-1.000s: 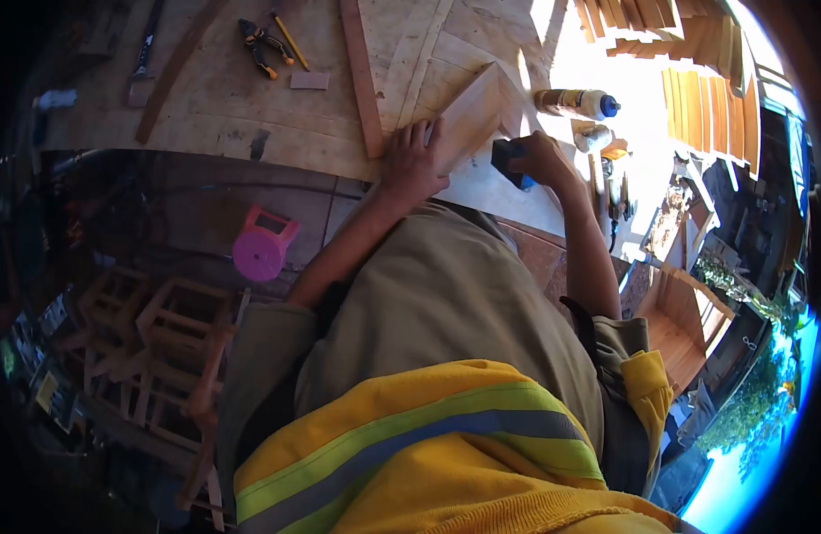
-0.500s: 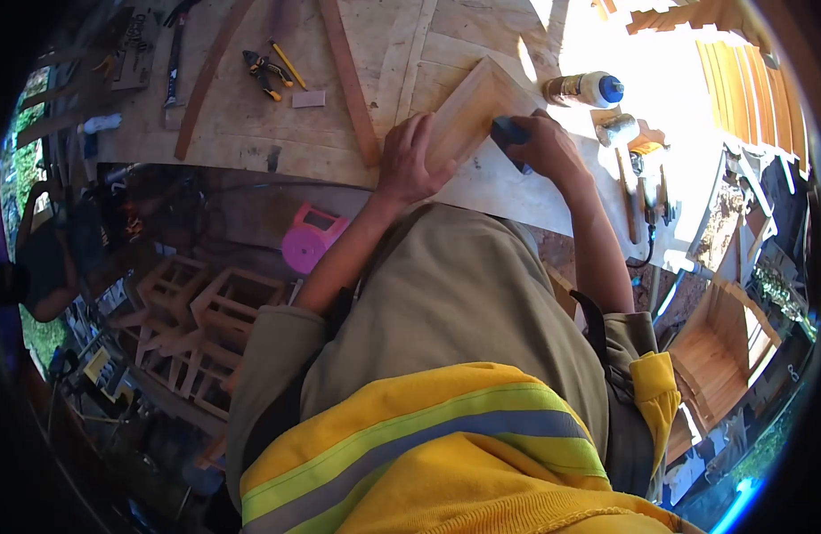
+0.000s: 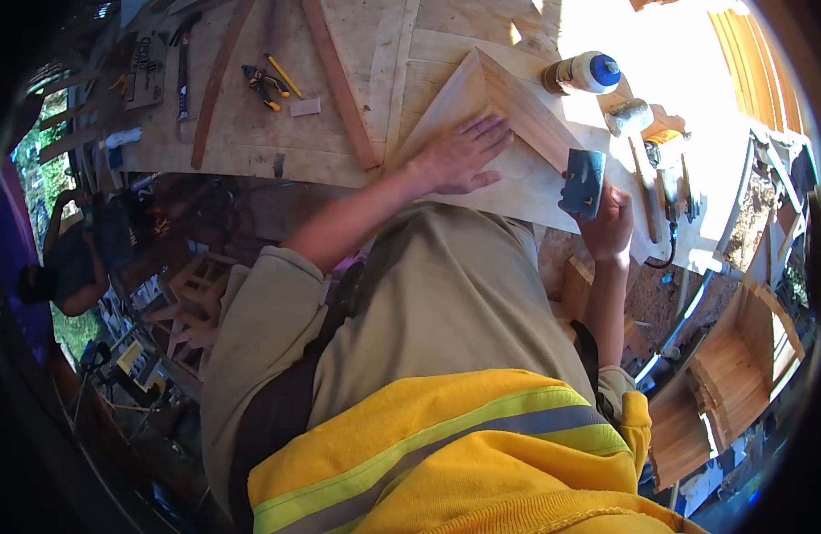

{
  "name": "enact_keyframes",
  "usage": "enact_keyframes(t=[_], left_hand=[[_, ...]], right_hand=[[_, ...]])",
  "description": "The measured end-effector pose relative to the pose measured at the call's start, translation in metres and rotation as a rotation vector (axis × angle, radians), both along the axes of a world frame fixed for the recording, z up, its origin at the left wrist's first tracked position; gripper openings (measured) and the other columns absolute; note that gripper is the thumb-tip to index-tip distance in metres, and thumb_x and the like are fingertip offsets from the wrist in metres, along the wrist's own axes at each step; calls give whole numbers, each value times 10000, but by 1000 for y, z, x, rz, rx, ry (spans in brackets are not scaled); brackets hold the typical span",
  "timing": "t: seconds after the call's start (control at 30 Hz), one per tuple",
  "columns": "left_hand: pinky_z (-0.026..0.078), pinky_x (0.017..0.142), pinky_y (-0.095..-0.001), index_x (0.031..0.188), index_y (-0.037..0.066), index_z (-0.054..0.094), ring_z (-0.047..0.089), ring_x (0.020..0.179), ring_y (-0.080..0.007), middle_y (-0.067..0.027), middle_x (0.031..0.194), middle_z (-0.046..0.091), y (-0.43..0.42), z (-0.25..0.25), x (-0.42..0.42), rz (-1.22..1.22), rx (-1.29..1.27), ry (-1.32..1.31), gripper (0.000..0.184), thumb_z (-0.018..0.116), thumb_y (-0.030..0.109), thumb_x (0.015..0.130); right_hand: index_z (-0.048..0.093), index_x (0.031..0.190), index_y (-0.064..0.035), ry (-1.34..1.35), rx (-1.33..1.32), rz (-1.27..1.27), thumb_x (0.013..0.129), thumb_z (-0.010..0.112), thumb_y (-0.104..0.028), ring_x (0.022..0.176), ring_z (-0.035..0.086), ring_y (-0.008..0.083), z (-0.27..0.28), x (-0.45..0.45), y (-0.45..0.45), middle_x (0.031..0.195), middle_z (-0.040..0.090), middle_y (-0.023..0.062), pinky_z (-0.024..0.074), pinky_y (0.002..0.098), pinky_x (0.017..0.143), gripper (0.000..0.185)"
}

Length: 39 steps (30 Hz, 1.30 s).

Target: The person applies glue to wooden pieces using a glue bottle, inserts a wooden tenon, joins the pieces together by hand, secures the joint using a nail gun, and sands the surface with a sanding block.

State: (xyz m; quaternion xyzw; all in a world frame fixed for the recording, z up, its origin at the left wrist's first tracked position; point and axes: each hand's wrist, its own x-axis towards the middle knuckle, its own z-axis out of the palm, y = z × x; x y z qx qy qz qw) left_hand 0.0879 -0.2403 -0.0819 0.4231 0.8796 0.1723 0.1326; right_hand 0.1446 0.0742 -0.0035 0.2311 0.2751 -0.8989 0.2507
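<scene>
Two pale wooden boards joined at a corner (image 3: 528,100) lie on the table, the pointed end facing away from me. My left hand (image 3: 464,158) is stretched flat over the inside of this corner piece, fingers out and slightly blurred, holding nothing. To the right, my right hand (image 3: 608,224) grips a dark blue-grey sanding block (image 3: 585,182) with its worn flat face turned up. The block is held near the end of the right-hand board. Whether my left palm touches the wood is not clear.
Beyond the boards stand a glue bottle with a blue cap (image 3: 594,73), a mallet (image 3: 631,117) and a corded power tool (image 3: 670,178). Pliers (image 3: 264,87), a pencil (image 3: 284,76) and reddish wood strips (image 3: 341,84) lie leftward. Another person (image 3: 77,254) is at far left.
My right hand has drawn back to the right, lifting the block off the wood and turning its face up. My left hand has let go of the board's edge and swept right, flat. The wood has shifted slightly.
</scene>
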Motion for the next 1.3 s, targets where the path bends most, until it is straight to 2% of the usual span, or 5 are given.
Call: enact_keyframes(t=[0.13,0.3,0.7,1.07,1.3], left_hand=[[239,1248,-473,1533,11,394,345,1495,-350,-201,1590,392,-47,34,70,-147,183,-133,705,538,454,1004],[299,1214,-490,1516,-37,374,404,1441,-390,-235,1532,439,-109,66,90,559,239,-67,727,657,318,948],[351,1166,-488,1526,-52,321,429,1392,-452,-297,1489,437,-169,59,147,939,377,-31,771,669,310,942],[389,1132,-465,1522,-33,341,487,1340,-413,-256,1446,493,-149,89,66,645,660,12,762,703,261,919],[359,1152,-454,1576,4,259,477,1362,-348,-213,1479,485,-99,89,44,482,688,-97,811,694,190,917]], right_hand=[[506,1398,-22,275,526,167,803,755,-225,1171,602,213,-8,-29,-58,1291,606,132,483,343,996,676],[524,1386,-64,1084,1709,455,749,792,-160,1120,622,342,-26,-73,-106,1224,635,178,518,420,956,698],[581,1357,-64,1023,1702,113,843,792,-164,1073,692,316,-62,-240,-195,1161,709,164,546,418,941,564],[234,1599,-38,539,31,-57,765,723,-659,1147,655,378,93,-73,-134,1257,648,162,514,566,1033,1148],[589,1286,-68,136,126,-505,985,547,-457,1071,687,346,68,68,-24,1292,641,154,594,510,892,494]])
